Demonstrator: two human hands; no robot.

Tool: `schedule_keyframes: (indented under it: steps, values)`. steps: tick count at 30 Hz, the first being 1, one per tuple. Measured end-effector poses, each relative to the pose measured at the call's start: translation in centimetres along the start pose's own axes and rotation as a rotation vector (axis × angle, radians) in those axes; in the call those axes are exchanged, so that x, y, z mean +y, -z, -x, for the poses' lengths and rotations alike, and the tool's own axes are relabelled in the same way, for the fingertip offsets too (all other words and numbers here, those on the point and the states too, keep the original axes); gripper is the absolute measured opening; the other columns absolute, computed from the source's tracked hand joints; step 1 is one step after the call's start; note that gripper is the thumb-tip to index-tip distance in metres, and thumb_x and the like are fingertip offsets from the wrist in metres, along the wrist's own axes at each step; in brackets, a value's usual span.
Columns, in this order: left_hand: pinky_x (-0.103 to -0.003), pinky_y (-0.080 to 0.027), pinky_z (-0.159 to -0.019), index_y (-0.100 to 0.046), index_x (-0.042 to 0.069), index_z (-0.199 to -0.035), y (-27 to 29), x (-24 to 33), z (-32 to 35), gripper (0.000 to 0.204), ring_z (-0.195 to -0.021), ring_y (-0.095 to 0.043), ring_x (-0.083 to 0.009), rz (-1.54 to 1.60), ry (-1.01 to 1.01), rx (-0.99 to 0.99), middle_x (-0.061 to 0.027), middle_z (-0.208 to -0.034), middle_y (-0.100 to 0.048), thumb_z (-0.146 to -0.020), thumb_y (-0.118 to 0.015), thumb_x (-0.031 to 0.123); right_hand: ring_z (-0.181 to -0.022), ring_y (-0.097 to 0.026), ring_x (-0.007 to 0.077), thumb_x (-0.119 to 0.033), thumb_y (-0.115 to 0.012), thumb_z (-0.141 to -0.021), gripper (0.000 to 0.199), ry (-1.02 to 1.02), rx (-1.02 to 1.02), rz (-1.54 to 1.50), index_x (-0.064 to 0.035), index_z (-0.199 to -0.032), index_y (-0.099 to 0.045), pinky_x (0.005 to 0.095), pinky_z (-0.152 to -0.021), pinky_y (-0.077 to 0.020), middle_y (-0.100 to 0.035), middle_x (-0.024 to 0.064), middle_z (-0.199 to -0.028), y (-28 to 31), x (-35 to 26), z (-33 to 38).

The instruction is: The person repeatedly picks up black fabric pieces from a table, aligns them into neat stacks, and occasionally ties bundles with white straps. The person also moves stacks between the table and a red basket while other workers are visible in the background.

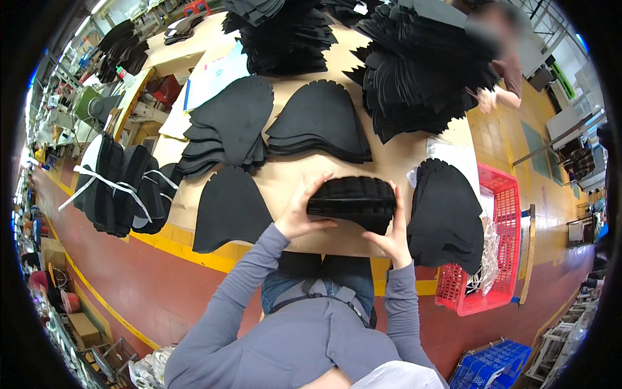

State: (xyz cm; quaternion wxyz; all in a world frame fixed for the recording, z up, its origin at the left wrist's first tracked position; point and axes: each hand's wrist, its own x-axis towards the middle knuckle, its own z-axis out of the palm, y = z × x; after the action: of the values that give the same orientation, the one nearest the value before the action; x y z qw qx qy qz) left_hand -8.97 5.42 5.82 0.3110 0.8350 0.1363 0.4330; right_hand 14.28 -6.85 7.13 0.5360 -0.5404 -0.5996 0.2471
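Observation:
I hold a thick stack of black foam pieces point(353, 201) upright on its edge at the near edge of the wooden table point(291, 172). My left hand point(301, 211) presses its left end and my right hand point(394, 233) presses its right end. A single flat black piece point(227, 211) lies left of the stack. A pile of the same dome-shaped pieces point(447, 214) lies to the right. Two fanned piles point(230, 123) point(321, 123) lie farther back on the table.
Large heaps of black pieces point(414, 71) cover the far side, where another person's hand point(486, 98) works. Bundles tied with white strips point(123, 185) sit at the left. A red crate point(499, 246) stands at the right, a blue crate point(492, 366) below it.

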Motion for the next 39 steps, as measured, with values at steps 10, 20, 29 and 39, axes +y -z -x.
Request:
schedule_keyframes:
  steps: [10,20,29,39]
  values:
    - [-0.047,-0.042,-0.102,-0.025,0.016,-0.152,-0.2,0.9,-1.5,0.106,-0.127,-0.048,-0.0365,0.273,0.176,0.088,-0.0206,-0.143,-0.043,-0.066,-0.086,0.007,-0.132,-0.041,0.0342,-0.025,-0.085,-0.066,0.108,0.214,0.118,-0.044,-0.007,-0.153,-0.025,0.0423,-0.111,-0.032,-0.039,0.02,-0.145,1.0,1.1,-0.6]
    - [-0.044,-0.047,-0.098,-0.041,0.017,-0.142,-0.3,1.2,-0.5,0.086,-0.122,-0.052,-0.0415,0.146,-0.089,0.1,-0.0232,-0.137,-0.047,-0.069,-0.083,0.006,-0.135,-0.038,0.0318,-0.006,-0.081,-0.066,0.073,0.169,0.061,-0.046,-0.0174,-0.132,-0.053,0.0405,-0.109,-0.0357,-0.032,0.0183,-0.147,0.7,3.1,0.0]
    - [-0.041,-0.046,-0.099,-0.052,0.008,-0.126,-0.7,0.7,0.5,0.062,-0.12,-0.056,-0.0362,0.136,0.088,0.078,-0.0212,-0.132,-0.053,-0.071,-0.078,-0.004,-0.148,-0.014,0.0311,-0.01,-0.09,-0.041,0.139,-0.025,0.187,-0.055,-0.008,-0.153,-0.007,0.0407,-0.12,-0.0132,-0.014,0.0175,-0.159,1.1,5.6,-3.1]
    - [-0.04,-0.042,-0.105,-0.035,0.008,-0.144,1.1,2.0,3.1,0.108,-0.117,-0.059,-0.0277,0.041,0.264,0.094,-0.017,-0.131,-0.056,-0.051,-0.09,0.0,-0.083,-0.062,0.0242,-0.015,-0.094,-0.049,0.084,0.131,0.077,0.058,-0.0039,-0.122,-0.054,0.0335,-0.077,-0.0516,-0.059,0.01,-0.098,-3.5,1.9,-0.9]
